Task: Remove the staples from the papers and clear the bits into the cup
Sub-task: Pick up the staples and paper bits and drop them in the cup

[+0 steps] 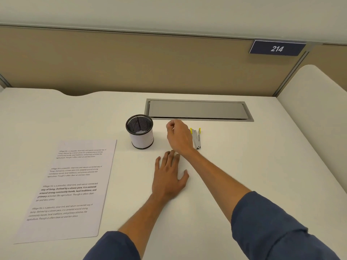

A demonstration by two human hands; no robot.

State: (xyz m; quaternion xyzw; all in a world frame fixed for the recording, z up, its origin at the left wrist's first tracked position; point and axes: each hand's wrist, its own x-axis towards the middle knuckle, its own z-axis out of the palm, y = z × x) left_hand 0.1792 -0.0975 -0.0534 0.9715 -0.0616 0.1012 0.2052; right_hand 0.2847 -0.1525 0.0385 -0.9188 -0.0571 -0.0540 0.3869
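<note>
Papers: white printed sheets (75, 186), left of the black mesh cup (139, 131).
Left hand (169, 177): flat, fingers spread, nearer than cup.
Right hand (178, 136): just right of cup, fingertips pinched; bit too small to see.

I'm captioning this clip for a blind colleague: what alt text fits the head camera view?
A person's right hand, fingers curled as if pinching something too small to see, is raised beside a black mesh cup on a white desk, while the left hand rests flat. Printed papers lie left; a staple remover lies right.
</note>
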